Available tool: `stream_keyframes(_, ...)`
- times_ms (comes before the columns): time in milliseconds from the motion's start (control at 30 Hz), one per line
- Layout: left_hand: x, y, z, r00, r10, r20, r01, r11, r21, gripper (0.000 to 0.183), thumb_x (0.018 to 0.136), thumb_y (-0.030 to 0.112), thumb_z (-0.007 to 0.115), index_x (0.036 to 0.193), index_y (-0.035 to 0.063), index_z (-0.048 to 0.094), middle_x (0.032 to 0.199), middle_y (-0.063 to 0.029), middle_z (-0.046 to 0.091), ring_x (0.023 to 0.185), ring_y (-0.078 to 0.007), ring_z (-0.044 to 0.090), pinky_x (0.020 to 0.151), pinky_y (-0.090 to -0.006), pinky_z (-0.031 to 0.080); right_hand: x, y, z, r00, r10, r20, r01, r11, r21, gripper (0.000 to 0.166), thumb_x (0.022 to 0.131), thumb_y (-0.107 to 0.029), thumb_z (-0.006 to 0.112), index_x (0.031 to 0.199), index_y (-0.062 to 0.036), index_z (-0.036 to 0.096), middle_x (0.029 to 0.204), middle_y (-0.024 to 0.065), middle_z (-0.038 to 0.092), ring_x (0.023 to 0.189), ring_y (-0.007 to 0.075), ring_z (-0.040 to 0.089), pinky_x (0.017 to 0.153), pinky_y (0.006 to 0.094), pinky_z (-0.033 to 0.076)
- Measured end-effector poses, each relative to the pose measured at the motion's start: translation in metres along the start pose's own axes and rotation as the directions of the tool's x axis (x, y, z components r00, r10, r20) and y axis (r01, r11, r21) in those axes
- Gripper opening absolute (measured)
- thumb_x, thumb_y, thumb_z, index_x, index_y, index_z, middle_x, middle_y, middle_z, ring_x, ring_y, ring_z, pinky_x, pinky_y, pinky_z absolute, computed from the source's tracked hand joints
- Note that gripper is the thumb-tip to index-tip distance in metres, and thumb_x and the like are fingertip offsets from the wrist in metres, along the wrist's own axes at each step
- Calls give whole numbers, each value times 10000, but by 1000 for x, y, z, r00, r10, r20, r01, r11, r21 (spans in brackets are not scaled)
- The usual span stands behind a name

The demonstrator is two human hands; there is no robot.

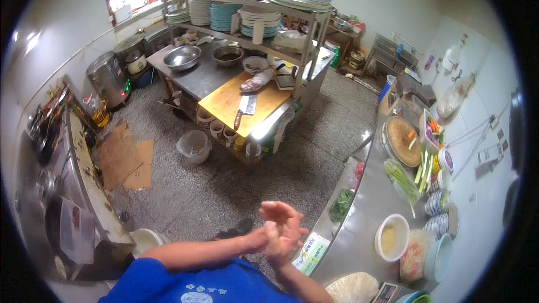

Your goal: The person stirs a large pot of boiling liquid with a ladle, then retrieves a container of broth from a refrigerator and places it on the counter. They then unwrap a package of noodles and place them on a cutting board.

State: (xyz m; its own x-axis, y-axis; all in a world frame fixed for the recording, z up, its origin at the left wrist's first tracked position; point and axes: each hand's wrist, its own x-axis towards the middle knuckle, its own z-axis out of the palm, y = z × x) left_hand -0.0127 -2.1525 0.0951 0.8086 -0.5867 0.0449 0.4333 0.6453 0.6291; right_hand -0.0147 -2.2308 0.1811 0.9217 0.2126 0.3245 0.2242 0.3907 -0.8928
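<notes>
My left hand (287,215) and my right hand (276,243) overlap in front of my blue shirt (236,280). Their fingers are spread and partly curled, and nothing shows in either. Where one hand covers the other is hard to make out. Beyond them, a wooden cutting board (219,99) lies on the corner of a steel worktable (198,78). A cleaver (246,107) rests flat on the board, its brown handle toward me. Behind the blade is a pale and reddish piece of raw meat or fish (257,81).
At right, a steel counter (358,227) carries a round chopping block (402,141), bagged green vegetables (400,179) and a white bowl (391,237). A stove (92,202) lines the left. On the floor are a lined bin (193,147), cardboard (120,155) and a white bucket (145,240).
</notes>
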Motion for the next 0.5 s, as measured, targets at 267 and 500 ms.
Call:
stream_keyframes(267, -44, 117, -140, 907, 378, -188, -371, 926, 69, 926, 914, 677, 506, 1584, 138, 163, 1482, -280, 418, 1155, -418, 619, 959, -501, 533, 76, 94, 133, 982, 17, 191, 16, 985, -170, 867, 809, -105, 606, 1538, 57, 166, 1567, 217, 259, 1448, 329, 313, 1197, 458, 248)
stream_keyframes(500, -80, 248, -326, 713, 454, -534, 20, 748, 663, 698, 978, 347, 653, 1511, 30, 332, 1301, -154, 605, 1072, -199, 635, 921, -335, 530, 199, 228, 207, 889, 406, 214, -392, 914, -103, 759, 892, -1, 632, 1519, 30, 205, 1518, 222, 333, 1434, 301, 352, 1191, 426, 297)
